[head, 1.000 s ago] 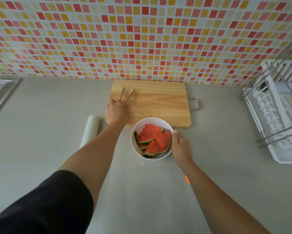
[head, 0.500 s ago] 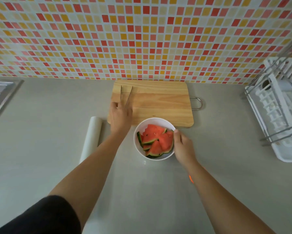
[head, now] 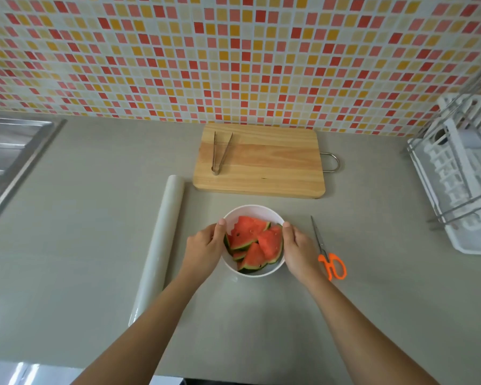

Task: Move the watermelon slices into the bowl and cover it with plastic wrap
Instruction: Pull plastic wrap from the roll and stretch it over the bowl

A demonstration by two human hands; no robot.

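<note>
A white bowl [head: 252, 212] stands on the grey counter, filled with several red watermelon slices [head: 249, 232]. My left hand [head: 204, 247] grips the bowl's left side and my right hand [head: 299, 247] grips its right side, thumbs on the rim. A roll of plastic wrap [head: 161, 245] lies lengthwise on the counter just left of my left arm. Behind the bowl sits a wooden cutting board [head: 267, 165] with metal tongs [head: 219, 152] lying on its left part, untouched.
Orange-handled scissors [head: 328, 255] lie right of my right hand. A white dish rack [head: 461, 176] stands at the far right, a steel sink [head: 8, 154] at the far left. A mosaic tile wall closes the back; the counter's front edge runs below my arms.
My left hand let go of the tongs on the board and came back to the bowl's left side. The bowl now sits nearer to me, away from the board; the scissors have come into view.
</note>
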